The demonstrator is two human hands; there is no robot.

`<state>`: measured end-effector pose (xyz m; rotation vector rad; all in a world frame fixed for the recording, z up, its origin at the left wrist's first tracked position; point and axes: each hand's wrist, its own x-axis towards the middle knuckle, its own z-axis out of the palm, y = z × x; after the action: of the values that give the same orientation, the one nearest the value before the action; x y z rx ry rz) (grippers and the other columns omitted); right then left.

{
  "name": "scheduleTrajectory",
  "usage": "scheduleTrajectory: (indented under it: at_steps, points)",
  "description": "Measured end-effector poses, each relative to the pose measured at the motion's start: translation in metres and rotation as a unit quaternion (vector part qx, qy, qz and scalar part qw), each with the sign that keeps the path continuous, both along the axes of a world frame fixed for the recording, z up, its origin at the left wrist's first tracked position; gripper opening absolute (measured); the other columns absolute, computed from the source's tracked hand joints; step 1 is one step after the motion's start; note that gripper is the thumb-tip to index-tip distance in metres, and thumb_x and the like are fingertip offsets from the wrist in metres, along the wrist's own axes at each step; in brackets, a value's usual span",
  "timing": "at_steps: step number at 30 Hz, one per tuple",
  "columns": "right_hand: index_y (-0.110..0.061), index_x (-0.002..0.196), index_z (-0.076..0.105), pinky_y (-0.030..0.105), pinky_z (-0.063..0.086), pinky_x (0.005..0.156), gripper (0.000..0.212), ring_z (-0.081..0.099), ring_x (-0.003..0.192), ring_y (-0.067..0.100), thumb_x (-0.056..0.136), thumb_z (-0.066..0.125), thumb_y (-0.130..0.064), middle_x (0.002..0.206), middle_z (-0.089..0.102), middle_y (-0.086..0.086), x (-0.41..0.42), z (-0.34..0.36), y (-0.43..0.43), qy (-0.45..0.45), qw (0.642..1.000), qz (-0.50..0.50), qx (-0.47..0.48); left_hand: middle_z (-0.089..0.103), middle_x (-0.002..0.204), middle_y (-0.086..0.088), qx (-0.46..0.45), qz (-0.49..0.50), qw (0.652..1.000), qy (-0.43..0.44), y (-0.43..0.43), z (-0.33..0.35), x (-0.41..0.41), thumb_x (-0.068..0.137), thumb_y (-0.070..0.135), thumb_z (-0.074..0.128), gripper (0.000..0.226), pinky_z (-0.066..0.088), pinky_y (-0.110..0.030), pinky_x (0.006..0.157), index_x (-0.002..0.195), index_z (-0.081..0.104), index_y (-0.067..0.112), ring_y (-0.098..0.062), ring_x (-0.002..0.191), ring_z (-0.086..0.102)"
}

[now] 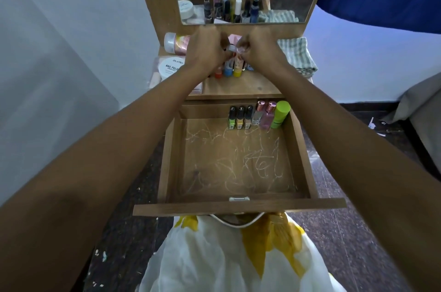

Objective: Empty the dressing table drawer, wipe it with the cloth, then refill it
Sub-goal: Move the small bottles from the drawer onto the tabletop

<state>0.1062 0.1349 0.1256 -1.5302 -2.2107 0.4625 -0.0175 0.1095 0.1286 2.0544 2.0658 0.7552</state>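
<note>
1. Head camera looks down over both forearms to the wooden counter (238, 87), where the left hand (205, 53) and right hand (260, 50) meet above a tight cluster of small red, blue and yellow bottles (229, 72).
2. Fingers of both hands are curled and pinching a small clear-capped pale bottle (232, 49) between them. I cannot tell whether it is one item or two.
3. Below, the open wooden drawer (167, 160) is pulled well out. Six upright bottles (257, 116) stand in a row against its back wall, toward the right corner, and pale scribbled marks cover its floor.
4. A folded green-and-white striped cloth (298, 55) lies on the counter just right of the right hand.
5. I judge the main risk to be the cluster: it is packed close, so lifting one bottle out with curled knuckles could tip its neighbours.
6. A two-handed pinch on something this small is shaky; a slip could drop it onto the counter or into the drawer.
7. A knock on the extended drawer could topple the standing row.
8. If wiping is still due, that row blocks the back corner.
</note>
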Motion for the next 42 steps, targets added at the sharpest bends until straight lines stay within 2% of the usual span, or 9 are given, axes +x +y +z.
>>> scheduleTrajectory:
  at_steps: [3,8,13,21,28,31,38,42]
  points:
    - [-0.003,0.104,0.069,0.043,0.053,0.086,0.025,0.064,0.095,0.035,0.085,0.051,0.0,0.105,0.067,0.023,-0.002,-0.003,0.003,-0.024,1.0,0.011,0.006,0.068,0.111,-0.011,-0.003,0.01,1.0,-0.002,0.003,-0.003,-0.004,0.084,0.026,0.066,0.03,0.048,-0.031,0.085,0.108,0.068,0.009,-0.022,0.103,0.061]
    - [0.001,0.1,0.068,0.045,0.052,0.087,0.024,0.063,0.095,0.034,0.088,0.048,0.0,0.104,0.066,0.024,-0.004,-0.004,0.005,-0.022,1.0,0.006,0.009,0.067,0.112,-0.012,-0.007,0.017,1.0,0.0,0.007,-0.007,-0.004,0.083,0.028,0.067,0.031,0.049,-0.033,0.085,0.108,0.069,0.01,-0.023,0.103,0.061]
    - [0.0,0.102,0.068,0.044,0.052,0.088,0.024,0.063,0.097,0.033,0.088,0.048,0.001,0.106,0.066,0.023,-0.004,-0.004,0.006,-0.02,1.0,0.007,0.008,0.061,0.117,-0.012,0.002,0.02,0.999,0.033,0.009,-0.011,-0.003,0.081,0.033,0.068,0.031,0.045,-0.035,0.088,0.105,0.071,0.014,-0.025,0.112,0.053]
    - [-0.006,0.115,0.063,0.039,0.051,0.088,0.027,0.061,0.103,0.031,0.089,0.055,-0.005,0.117,0.062,0.018,-0.003,-0.007,0.009,-0.02,1.0,-0.005,0.016,0.059,0.121,-0.012,-0.002,0.024,0.999,0.047,0.01,-0.012,-0.003,0.082,0.032,0.067,0.031,0.044,-0.035,0.089,0.107,0.07,0.014,-0.026,0.114,0.051]
    - [-0.006,0.119,0.06,0.035,0.048,0.086,0.032,0.06,0.105,0.03,0.088,0.056,-0.004,0.118,0.061,0.018,-0.001,-0.004,0.004,-0.006,1.0,-0.004,0.014,0.059,0.122,-0.012,-0.002,0.027,0.999,0.026,0.005,-0.008,-0.002,0.081,0.03,0.07,0.033,0.047,-0.034,0.089,0.108,0.069,0.01,-0.024,0.113,0.054]
    - [-0.004,0.116,0.062,0.038,0.052,0.087,0.031,0.061,0.103,0.031,0.086,0.056,-0.002,0.116,0.062,0.02,0.005,-0.001,0.0,0.001,1.0,-0.007,0.031,0.056,0.122,-0.012,0.021,0.032,0.999,0.017,0.001,-0.005,-0.002,0.081,0.025,0.069,0.032,0.044,-0.03,0.087,0.109,0.068,0.009,-0.024,0.114,0.05]
    - [0.0,0.1,0.067,0.033,0.05,0.08,0.021,0.063,0.095,0.029,0.085,0.054,0.0,0.104,0.067,0.019,0.016,-0.001,-0.017,0.015,0.999,-0.003,0.052,0.063,0.115,-0.011,0.047,0.013,0.999,0.003,-0.017,-0.001,0.001,0.082,0.019,0.068,0.024,0.04,-0.022,0.08,0.104,0.069,0.009,-0.022,0.106,0.056]
    - [-0.001,0.087,0.068,0.034,0.052,0.078,0.014,0.064,0.087,0.026,0.082,0.055,0.001,0.093,0.068,0.017,0.021,-0.007,-0.032,0.028,0.999,0.011,0.036,0.067,0.105,-0.008,0.027,-0.003,0.998,-0.055,-0.042,0.0,0.01,0.086,0.014,0.061,0.015,0.05,-0.029,0.074,0.098,0.069,0.008,-0.021,0.094,0.063]
